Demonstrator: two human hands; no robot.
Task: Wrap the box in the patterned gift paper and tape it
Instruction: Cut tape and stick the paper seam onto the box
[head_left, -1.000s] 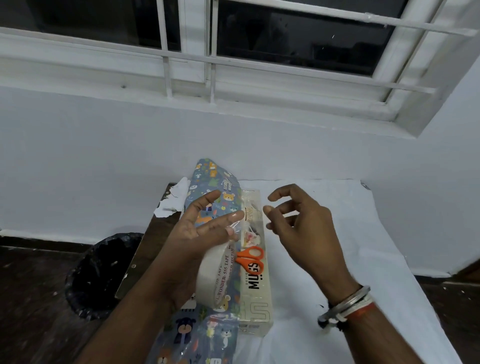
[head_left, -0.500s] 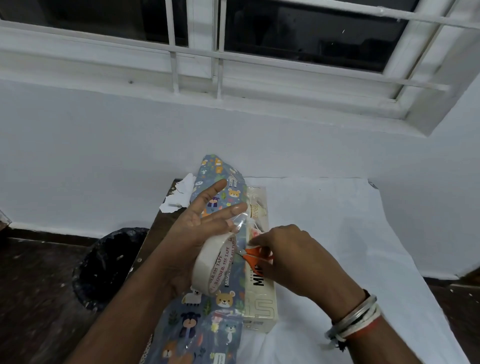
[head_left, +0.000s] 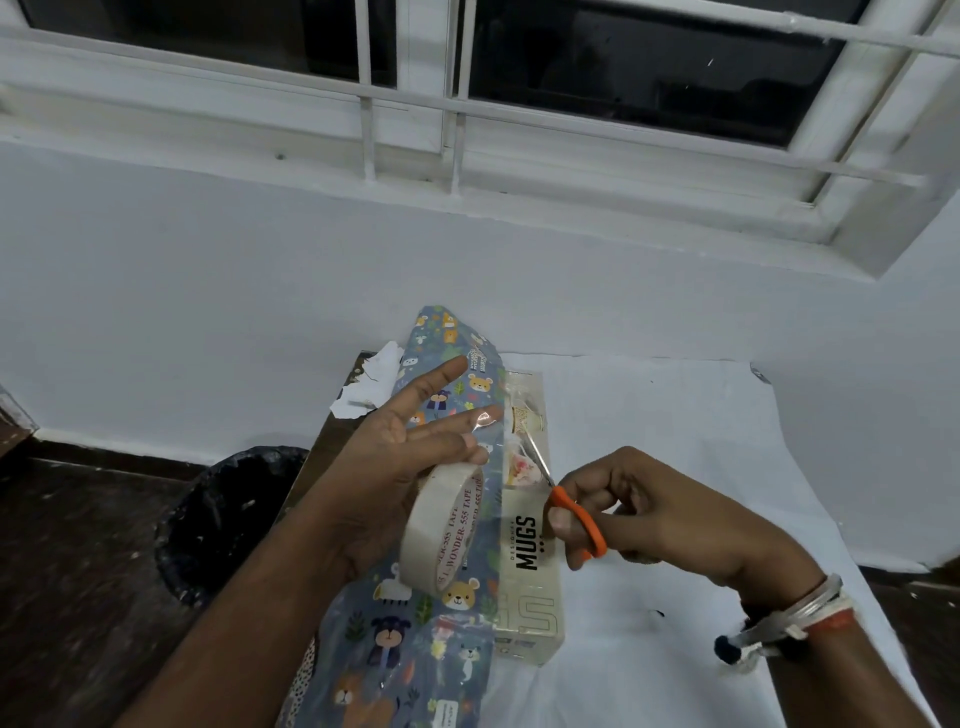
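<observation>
Left hand (head_left: 395, 467) holds cream tape roll (head_left: 441, 530), strip stretched to fingertip (head_left: 491, 415) | right hand (head_left: 670, 519) now grips orange-handled scissors (head_left: 574, 517), lifted off cream cardboard mug box (head_left: 530, 577) | box on white desk (head_left: 675, 415), blue animal-print gift paper (head_left: 410, 654) alongside | tape cut likely next

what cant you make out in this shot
Head view:
1. Thumb of the left hand: hidden behind the tape roll.
2. Blades of the scissors: thin, blurred against the tape strip.
3. Left side of the box: covered by the gift paper.
4. Near end of that paper: cut by the bottom edge.
</observation>
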